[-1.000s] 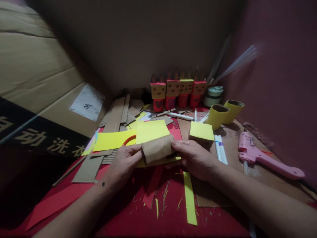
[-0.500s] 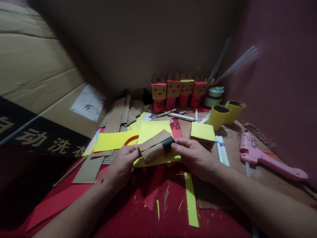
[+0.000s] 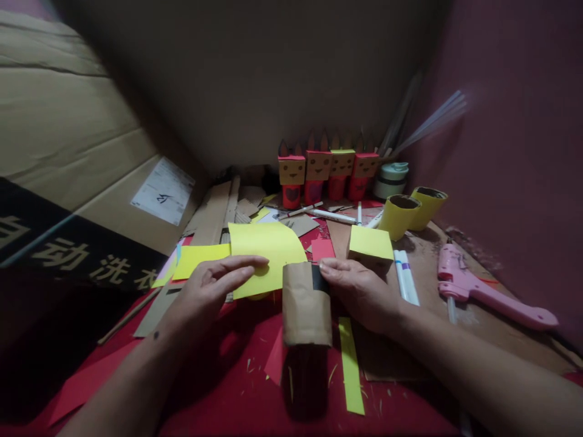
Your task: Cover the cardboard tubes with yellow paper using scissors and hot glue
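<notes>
A brown cardboard tube (image 3: 306,312) with a black patch at its upper right stands tilted at the middle of the work area. My right hand (image 3: 364,288) is closed on it, thumb and fingers at the black corner. On the other side, my left hand (image 3: 218,282) has its fingers stretched out over a sheet of yellow paper (image 3: 268,243), seemingly touching it. The sheet's right side curls. A yellow-topped cardboard box (image 3: 371,243) sits just behind my right hand.
Finished box-headed figures (image 3: 291,173) stand at the back. Two yellow tubes (image 3: 401,218), markers (image 3: 406,276) and a pink glue gun (image 3: 460,273) are to the right. A large carton (image 3: 82,145) fills the left side. A yellow strip (image 3: 350,370) and scraps lie in front.
My left hand has let go of the cardboard and moved left onto the yellow sheet, which has shifted left and curled. My right hand has turned the cardboard upright, its rounded end toward me.
</notes>
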